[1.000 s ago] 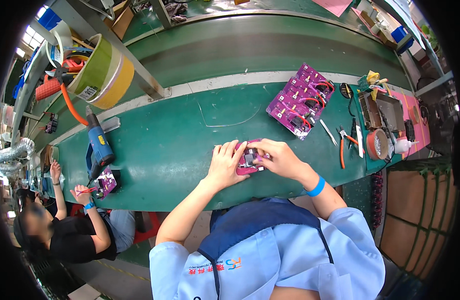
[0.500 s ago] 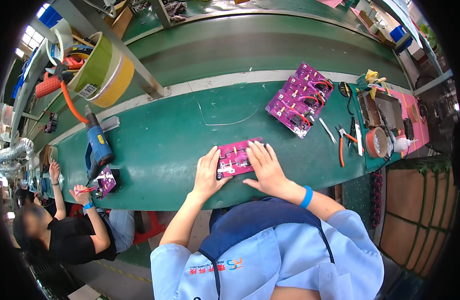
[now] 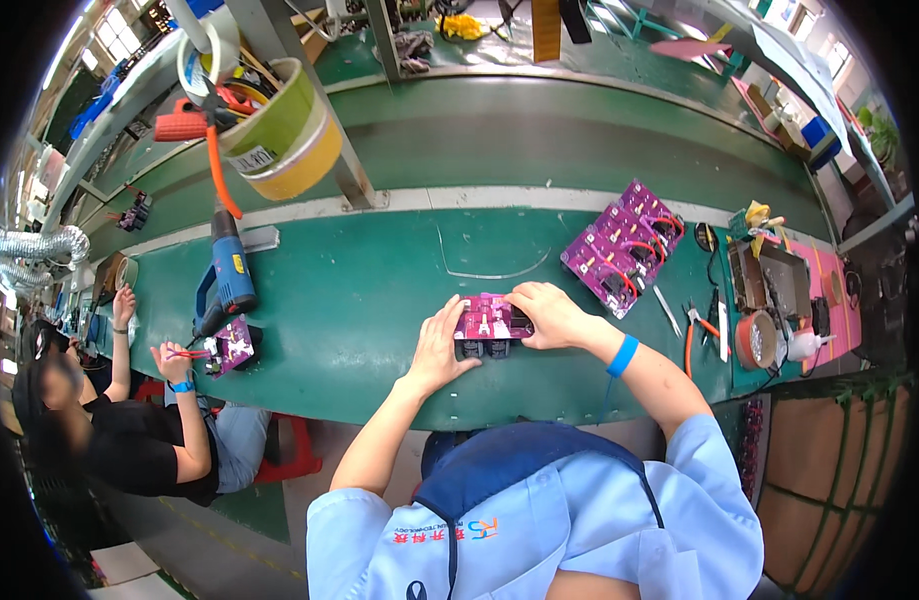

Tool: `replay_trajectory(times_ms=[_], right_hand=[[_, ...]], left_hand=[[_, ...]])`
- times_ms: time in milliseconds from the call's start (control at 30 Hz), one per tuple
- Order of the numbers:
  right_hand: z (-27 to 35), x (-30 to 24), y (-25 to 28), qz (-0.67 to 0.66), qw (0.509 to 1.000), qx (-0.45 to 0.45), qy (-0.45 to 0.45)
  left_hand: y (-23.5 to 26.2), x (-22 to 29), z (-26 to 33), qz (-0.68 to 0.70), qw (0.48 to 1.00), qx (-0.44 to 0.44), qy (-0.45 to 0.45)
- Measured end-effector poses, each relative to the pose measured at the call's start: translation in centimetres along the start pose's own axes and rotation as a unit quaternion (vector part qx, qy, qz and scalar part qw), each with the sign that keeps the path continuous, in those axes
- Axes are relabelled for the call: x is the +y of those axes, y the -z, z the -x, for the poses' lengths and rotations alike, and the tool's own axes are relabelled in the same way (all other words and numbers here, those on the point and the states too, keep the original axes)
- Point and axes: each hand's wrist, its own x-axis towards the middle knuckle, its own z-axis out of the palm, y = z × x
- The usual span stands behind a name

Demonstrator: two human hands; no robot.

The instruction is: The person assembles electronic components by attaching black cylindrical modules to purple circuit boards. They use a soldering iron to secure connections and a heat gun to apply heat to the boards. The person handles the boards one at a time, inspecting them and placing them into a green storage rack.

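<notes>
Board: purple circuit board (image 3: 487,318) with black components along its near edge, lying flat on the green table (image 3: 359,330), right at the near rim in front of me.
Handling: I judge it light and stiff, but fragile. Soldered parts and thin wires would not take squeezing or flexing. Best held by the bare edges at the two short ends, not by the components.
Axis: long axis runs left to right, roughly parallel to the table's near edge. Component face is up, black parts toward me.
Left hand (image 3: 441,352): laid flat against the board's left end, fingers spread and together on the table, bracing rather than gripping. Not clamped on anything that I can see.
Right hand (image 3: 549,314): curled over the board's right end, fingers closed on its edge. Blue wristband (image 3: 622,355) on that wrist.
Near right: stack of matching purple boards (image 3: 621,245) with red wires, well apart from the one in hand.
Far right: pliers with orange grips (image 3: 695,330), a round orange tin (image 3: 757,340), a pink tray (image 3: 829,290) of small parts.
Left: blue power screwdriver (image 3: 227,275) lying on the table. Beyond it a co-worker's hand (image 3: 169,358) over another small purple board (image 3: 231,345).
Overhead: yellow-green tape rolls (image 3: 284,140) hanging from a post.
</notes>
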Motion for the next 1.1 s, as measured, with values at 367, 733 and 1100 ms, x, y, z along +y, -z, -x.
replay_trajectory(times_ms=[367,733,1100], right_hand=[[2.6,2.1,2.2,-0.463,0.847,-0.238,-0.104],[3.6,2.4,1.5,-0.648,0.695,-0.294,-0.105],[5.9,2.7,-4.4,-0.845,0.450,-0.158,-0.242]], left_hand=[[4.5,4.2,-1.1,0.279,0.940,-0.197,0.026],[2.0,4.0,-0.9,0.538,0.829,-0.124,0.089],[1.2,4.2,-1.8,0.676,0.652,-0.099,0.330]])
